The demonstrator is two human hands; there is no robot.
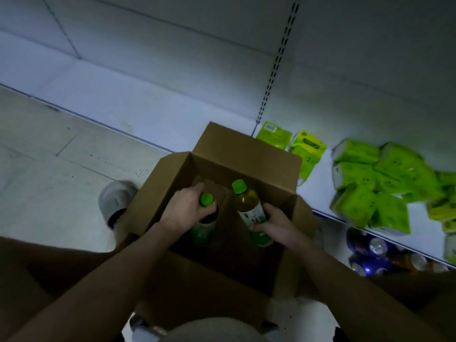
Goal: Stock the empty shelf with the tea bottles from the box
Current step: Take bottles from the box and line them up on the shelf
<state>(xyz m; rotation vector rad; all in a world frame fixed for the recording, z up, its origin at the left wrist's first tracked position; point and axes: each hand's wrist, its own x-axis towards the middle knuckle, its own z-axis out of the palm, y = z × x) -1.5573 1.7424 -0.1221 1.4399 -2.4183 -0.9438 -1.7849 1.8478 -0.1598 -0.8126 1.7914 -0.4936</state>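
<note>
Both hands are down in the open cardboard box (246,154), one tea bottle each. The left hand (183,209) wraps the shoulder of the left bottle (203,229), fingers curled round just under its green cap (206,199), which pokes out past the knuckles; the body hangs below the palm. The right hand (276,223) grips the right bottle (249,206) lower, round the white label, thumb and fingers closed on it, with the cap end well beyond the fingertips and tilted away.

The step looks like lifting the pair clear of the box. To do it well, pull straight up until each base clears the box walls before swinging out. The flap (302,213) just beyond the right hand is the likely snag. The right-hand hold sits low on a smooth label, so the bottle may be top-heavy; squeeze firmly or slide the hand up toward the neck. The left-hand hold near the cap lets the body swing; keep it vertical.

The empty shelf (138,112) lies ahead of and above the left hand, well apart from both bottles. Stand them upright there, labels facing out. Green packs (365,176) and cans (370,253) sit out beyond the right hand; stay off them.
</note>
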